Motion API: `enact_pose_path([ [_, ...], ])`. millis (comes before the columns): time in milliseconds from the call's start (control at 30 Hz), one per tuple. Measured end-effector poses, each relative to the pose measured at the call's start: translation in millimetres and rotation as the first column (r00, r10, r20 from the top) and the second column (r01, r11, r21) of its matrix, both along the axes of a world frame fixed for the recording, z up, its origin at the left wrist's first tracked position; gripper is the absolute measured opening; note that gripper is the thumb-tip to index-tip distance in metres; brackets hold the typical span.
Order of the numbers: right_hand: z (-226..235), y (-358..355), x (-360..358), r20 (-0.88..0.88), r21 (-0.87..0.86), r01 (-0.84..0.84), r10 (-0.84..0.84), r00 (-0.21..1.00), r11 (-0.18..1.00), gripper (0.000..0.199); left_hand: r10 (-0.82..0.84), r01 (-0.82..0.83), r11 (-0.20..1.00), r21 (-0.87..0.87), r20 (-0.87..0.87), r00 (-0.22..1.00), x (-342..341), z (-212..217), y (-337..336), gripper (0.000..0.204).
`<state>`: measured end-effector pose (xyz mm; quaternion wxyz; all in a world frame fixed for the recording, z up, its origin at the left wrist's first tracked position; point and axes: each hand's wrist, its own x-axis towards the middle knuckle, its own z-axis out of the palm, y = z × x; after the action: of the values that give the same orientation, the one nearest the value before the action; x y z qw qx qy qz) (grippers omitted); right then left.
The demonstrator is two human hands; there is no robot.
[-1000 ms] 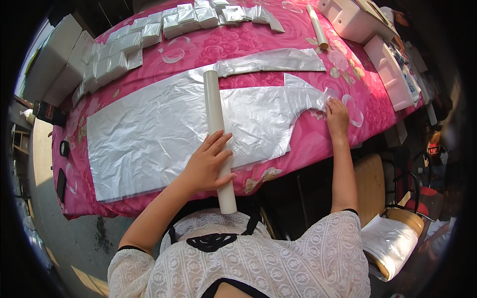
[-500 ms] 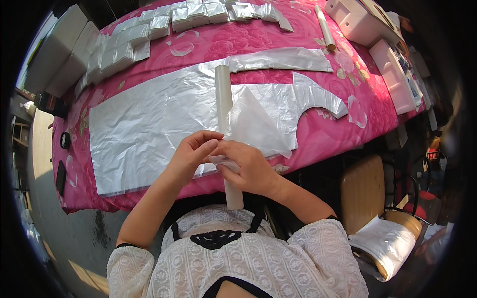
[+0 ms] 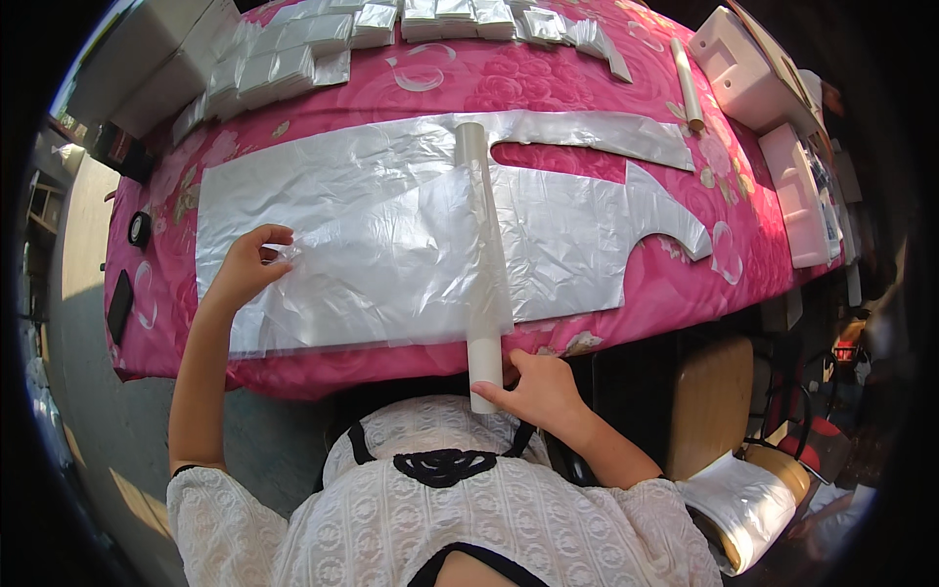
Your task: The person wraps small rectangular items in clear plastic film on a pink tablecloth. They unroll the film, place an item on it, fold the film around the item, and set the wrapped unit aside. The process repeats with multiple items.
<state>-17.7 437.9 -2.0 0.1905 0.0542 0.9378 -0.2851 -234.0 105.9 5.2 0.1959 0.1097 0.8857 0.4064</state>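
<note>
Across the pink tablecloth (image 3: 509, 83), thin, wrinkled, silvery plastic film (image 3: 381, 264)

I log one pink floral-covered table (image 3: 553, 90), bearing: silvery plastic sheets (image 3: 559, 230), stacked packets (image 3: 277, 76), one pale tube (image 3: 687, 86), white foam boxes (image 3: 738, 68), black ring (image 3: 134, 230), flat dark slab (image 3: 119, 307).

No lettering, label, number or sign can be read. Any print on the dark container (image 3: 119, 154) toward ten o'clock is too small to make out.
</note>
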Motion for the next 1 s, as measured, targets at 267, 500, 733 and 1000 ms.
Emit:
enact_pose_path([
  [267,-4,7,-1,0.075,-0.272,0.197,-0.183,0.98,0.942,0.043,-0.043,0.025,0.986,-0.165,-0.102,0.994,-26,-8,-33,0.026],
  [500,-8,11,-2,0.117,-0.272,0.199,-0.173,0.978,0.941,0.043,0.242,-0.243,0.97,-0.019,0.205,0.948,-44,-13,-68,0.025],
  [733,-2,16,-1,0.184,-0.237,0.185,-0.142,0.973,0.954,0.048,-0.025,0.034,0.979,-0.203,0.046,0.999,-14,4,-53,0.034],
  [1000,58,-36,-61,-0.335,-0.389,-0.065,-0.075,0.939,0.919,0.046,-0.059,-0.144,0.875,0.463,0.397,0.916,27,27,1,0.025],
])
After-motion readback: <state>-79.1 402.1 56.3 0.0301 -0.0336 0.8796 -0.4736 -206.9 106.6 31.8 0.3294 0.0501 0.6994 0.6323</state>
